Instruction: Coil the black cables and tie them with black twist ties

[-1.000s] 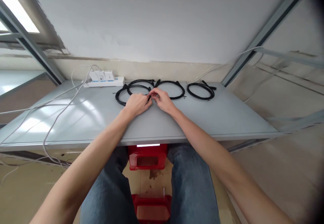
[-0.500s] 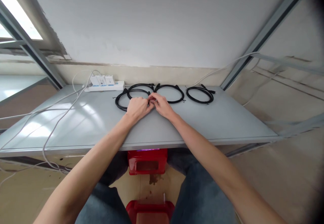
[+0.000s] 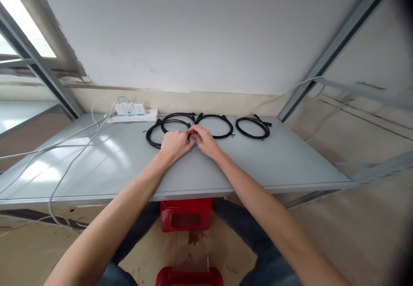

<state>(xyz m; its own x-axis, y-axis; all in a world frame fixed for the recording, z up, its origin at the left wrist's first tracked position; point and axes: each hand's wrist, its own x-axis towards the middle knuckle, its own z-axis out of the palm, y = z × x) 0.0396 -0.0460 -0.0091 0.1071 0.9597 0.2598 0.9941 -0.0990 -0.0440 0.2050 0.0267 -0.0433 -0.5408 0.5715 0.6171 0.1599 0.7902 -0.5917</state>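
A black coiled cable (image 3: 149, 137) lies on the grey tabletop (image 3: 267, 165), its right side running under my fingers. My left hand (image 3: 176, 144) is closed on that side, fingers curled round the cable. Against it, fingertip to fingertip, my right hand (image 3: 204, 141) pinches at the same spot; the small part between the fingertips is hidden. Just behind is a second black coil (image 3: 177, 114), partly overlapped by the first. To the right of my hands lies a third coil (image 3: 231, 126), and farther right another cable coil (image 3: 253, 137) with its plug end sticking out.
A white power strip (image 3: 134, 117) with white chargers (image 3: 129, 108) stands at the back left. White cords (image 3: 72, 159) trail from it over the front edge. Metal posts (image 3: 306, 75) flank the table, and a wall (image 3: 193, 40) rises behind. Red stools (image 3: 185, 215) are below.
The whole scene sits slightly lower in view as my head shifts, and my knees look farther apart. Both hands stay together at the same coil, with the right fingers slightly changed in pose.
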